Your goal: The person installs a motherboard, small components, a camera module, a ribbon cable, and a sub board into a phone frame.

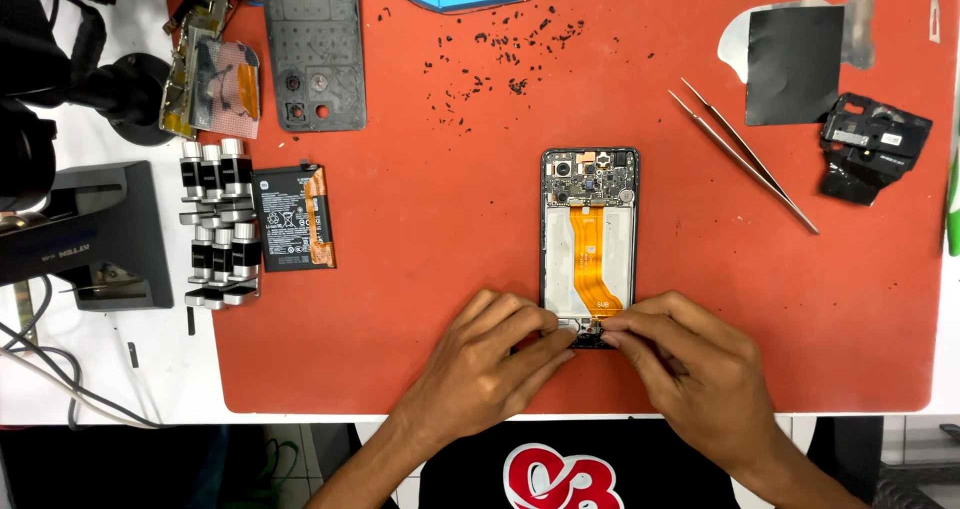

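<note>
- Opened black smartphone frame (589, 239) with orange flex ribbon (590, 259): light, stiff, fragile; best gripped by side edges.
- Left hand (490, 364), right hand (690, 364) pinching its 6 o'clock end.
- Steel tweezers (745, 156) at 2 o'clock.

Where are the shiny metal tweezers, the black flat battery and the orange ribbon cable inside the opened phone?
Shiny metal tweezers (745, 156), head view: middle of the two thin arms.
Black flat battery (287, 217), head view: centre of its label face.
Orange ribbon cable (589, 244), head view: middle of the strip inside the opened phone (553, 249).
</note>
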